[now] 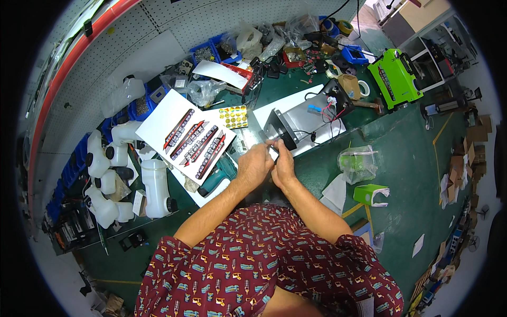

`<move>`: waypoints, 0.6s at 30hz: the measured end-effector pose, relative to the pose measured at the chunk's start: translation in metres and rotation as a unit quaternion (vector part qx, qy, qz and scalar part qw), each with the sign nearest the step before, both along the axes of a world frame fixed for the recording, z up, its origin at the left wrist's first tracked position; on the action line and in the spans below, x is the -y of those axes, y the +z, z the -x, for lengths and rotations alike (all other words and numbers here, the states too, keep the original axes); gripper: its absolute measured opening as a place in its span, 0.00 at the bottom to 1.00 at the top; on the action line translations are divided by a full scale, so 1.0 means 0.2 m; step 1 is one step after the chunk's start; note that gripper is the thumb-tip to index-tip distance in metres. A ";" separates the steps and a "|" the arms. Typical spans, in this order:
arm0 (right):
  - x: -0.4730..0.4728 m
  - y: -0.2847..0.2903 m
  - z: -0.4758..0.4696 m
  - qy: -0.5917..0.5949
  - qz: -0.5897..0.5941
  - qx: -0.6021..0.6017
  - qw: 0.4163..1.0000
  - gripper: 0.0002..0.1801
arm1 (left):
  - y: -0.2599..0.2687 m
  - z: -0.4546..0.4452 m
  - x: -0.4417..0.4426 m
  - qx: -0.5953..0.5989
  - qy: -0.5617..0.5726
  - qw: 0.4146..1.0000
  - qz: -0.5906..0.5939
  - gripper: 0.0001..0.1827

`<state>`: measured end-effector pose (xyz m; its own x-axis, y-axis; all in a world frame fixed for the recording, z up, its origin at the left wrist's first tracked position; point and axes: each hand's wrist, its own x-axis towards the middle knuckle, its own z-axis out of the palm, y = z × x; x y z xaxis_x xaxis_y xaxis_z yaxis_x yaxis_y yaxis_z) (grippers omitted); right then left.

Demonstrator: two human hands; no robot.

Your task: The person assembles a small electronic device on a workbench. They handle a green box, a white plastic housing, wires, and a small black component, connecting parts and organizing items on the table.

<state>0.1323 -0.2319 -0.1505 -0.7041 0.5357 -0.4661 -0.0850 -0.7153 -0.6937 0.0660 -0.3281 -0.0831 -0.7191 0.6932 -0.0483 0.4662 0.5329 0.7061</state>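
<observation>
My left hand (255, 162) and my right hand (284, 164) meet at the bench's front edge, both closed on a small dark object with a pale face (273, 153); its kind cannot be made out. Just beyond them lies a metal housing with black end plates (307, 119), red and black wires and a blue connector on it. To the left is a white sheet of printed stickers (190, 138), partly over a teal power tool (220, 174). A sheet of round gold stickers (233, 117) lies behind my hands.
White plastic tanks (154, 188) crowd the bench's left side. Blue parts bins (204, 53), plastic bags and cables line the back. A hammer (368, 104) and a bright green machine casing (396, 79) are at the right. A green cover (368, 195) lies beyond the front edge.
</observation>
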 end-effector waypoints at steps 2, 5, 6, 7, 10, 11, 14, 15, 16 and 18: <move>0.00 0.00 0.00 0.006 0.011 0.006 1.000 0.22 | 0.01 -0.02 0.01 0.034 -0.012 0.999 -0.016 0.13; -0.01 0.10 0.00 0.017 0.050 0.010 0.999 0.21 | 0.01 0.01 0.05 0.051 -0.010 0.998 -0.028 0.10; -0.02 0.11 0.00 0.014 0.060 0.001 0.998 0.20 | 0.03 0.08 0.06 0.053 0.021 0.998 -0.035 0.09; -0.02 0.11 0.01 0.013 0.073 -0.009 0.997 0.20 | 0.03 0.17 0.09 0.054 0.054 0.996 -0.038 0.09; -0.03 0.08 -0.01 0.056 0.084 0.000 0.995 0.19 | -0.10 0.39 0.10 0.119 0.260 0.931 -0.228 0.12; -0.03 0.09 -0.01 0.058 0.100 0.003 0.993 0.19 | -0.13 0.39 0.10 0.099 0.291 0.916 -0.259 0.15; -0.02 0.12 -0.01 0.068 0.134 0.003 0.989 0.19 | -0.24 0.24 0.19 0.374 0.194 0.885 -0.200 0.17; -0.03 0.13 0.00 0.068 0.150 0.002 0.986 0.20 | -0.20 0.16 0.17 0.515 0.192 0.812 -0.197 0.17; -0.04 0.12 -0.01 0.118 0.156 -0.036 0.980 0.20 | -0.22 0.10 0.17 0.565 0.166 0.769 -0.249 0.18; -0.05 0.06 -0.01 0.104 0.136 -0.031 0.985 0.21 | -0.23 0.04 0.13 0.639 0.141 0.691 -0.309 0.20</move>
